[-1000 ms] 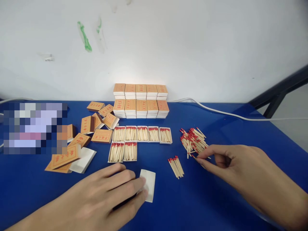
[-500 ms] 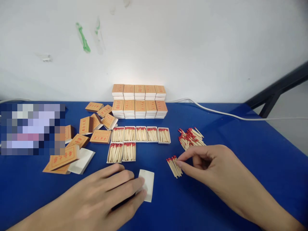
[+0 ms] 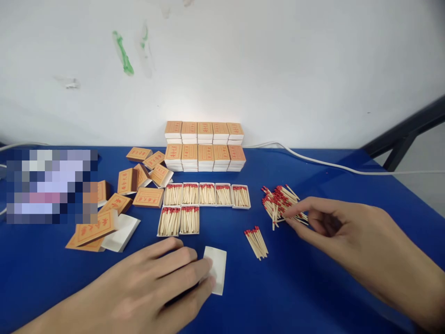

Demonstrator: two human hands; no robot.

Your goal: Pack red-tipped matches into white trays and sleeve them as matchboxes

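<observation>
Match pile (image 3: pixel 280 203) on blue table (image 3: pixel 313 287); white wall (image 3: pixel 243 69) behind.

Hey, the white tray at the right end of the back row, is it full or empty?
Full: red-headed matches lie side by side across the tray.

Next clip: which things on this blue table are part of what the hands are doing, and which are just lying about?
In use: loose match pile, right hand at it; empty white tray, left hand holding its edge; small match bundle; filled trays.
Lying about: stacked boxes; scattered orange sleeves; white cable.
</observation>
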